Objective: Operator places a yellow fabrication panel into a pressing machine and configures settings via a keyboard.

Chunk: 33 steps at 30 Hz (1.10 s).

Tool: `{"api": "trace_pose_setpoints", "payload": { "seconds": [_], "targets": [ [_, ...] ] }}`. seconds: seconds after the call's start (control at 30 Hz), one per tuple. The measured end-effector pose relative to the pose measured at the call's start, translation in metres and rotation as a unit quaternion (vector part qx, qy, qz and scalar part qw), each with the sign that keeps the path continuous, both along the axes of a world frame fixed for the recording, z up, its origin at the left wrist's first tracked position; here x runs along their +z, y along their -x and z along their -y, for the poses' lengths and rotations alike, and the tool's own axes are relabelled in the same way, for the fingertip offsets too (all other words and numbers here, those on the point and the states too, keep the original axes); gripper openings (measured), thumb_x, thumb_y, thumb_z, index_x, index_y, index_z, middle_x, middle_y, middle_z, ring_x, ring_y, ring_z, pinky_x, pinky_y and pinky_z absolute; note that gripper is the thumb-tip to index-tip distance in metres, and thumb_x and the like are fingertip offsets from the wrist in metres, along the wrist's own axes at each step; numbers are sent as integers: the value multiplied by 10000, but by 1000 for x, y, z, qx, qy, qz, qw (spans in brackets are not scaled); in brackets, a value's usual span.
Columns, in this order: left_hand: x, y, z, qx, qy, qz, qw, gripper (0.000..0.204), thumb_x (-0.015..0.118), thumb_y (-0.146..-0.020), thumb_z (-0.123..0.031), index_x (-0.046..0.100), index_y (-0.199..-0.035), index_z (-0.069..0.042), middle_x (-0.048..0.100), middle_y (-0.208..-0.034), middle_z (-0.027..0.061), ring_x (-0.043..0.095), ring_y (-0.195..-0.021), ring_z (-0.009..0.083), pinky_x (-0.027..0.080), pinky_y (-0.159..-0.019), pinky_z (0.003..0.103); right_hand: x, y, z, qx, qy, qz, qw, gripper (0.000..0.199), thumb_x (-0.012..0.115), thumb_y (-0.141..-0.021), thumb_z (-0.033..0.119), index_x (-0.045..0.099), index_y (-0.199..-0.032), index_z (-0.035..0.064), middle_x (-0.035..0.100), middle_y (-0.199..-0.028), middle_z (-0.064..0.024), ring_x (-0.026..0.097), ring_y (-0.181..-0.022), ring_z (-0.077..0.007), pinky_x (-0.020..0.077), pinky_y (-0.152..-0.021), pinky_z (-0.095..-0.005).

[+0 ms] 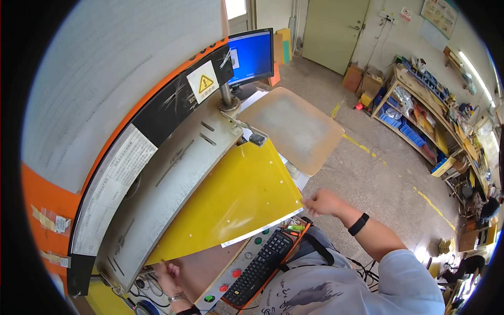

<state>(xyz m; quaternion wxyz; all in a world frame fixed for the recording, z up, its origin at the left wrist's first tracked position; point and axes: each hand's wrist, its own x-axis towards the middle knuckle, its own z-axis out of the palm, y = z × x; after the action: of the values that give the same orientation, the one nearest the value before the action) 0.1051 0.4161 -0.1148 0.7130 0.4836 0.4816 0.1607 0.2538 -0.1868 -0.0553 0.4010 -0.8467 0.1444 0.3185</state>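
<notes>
From above the person's head, a yellow panel (236,202) lies tilted over the front of an orange and grey machine (157,173). The right hand (321,202) pinches the panel's right corner, fingers closed on its edge. The left hand (167,274) meets the lower left edge, fingers curled, though whether they grip it I cannot tell. Just below the panel sit a black keyboard (260,268) and coloured buttons (235,273). A blue monitor (251,56) stands behind.

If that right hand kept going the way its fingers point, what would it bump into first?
The right hand points left and already pinches the corner of the yellow panel. Going on, it would likely slide over that panel toward the grey metal plate; depth is unclear.
</notes>
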Motion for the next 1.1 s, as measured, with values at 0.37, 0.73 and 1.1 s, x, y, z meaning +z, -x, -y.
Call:
{"api": "trace_pose_setpoints", "payload": {
  "seconds": [0.37,0.73,1.1],
  "targets": [
    [21,-11,161,-140,-15,-81,987,308,654,-1058,-362,677,-1007,-60,736,-863,84,701,-709,175,598,-649,301,-29,9,12,-81,-255,-71,961,409,732,-1006,352,737,-839,-21,740,-774,-78,707,-662,-131,582,-630,-264],
    [14,102,250,-316,1,-150,937,263,692,-1022,-304,725,-974,-47,733,-813,70,710,-732,197,581,-702,333,-96,31,110,106,-146,-8,984,472,715,-973,488,719,-926,18,744,-815,-142,750,-801,-252,575,-717,-385],
    [13,37,323,-621,143,-313,705,249,699,-996,-285,741,-1010,-39,750,-857,84,714,-779,201,577,-739,335,-242,280,315,192,39,-418,887,648,553,-997,635,744,-1072,20,756,-1009,-235,724,-1027,-399,559,-865,-507]
  ]
}}
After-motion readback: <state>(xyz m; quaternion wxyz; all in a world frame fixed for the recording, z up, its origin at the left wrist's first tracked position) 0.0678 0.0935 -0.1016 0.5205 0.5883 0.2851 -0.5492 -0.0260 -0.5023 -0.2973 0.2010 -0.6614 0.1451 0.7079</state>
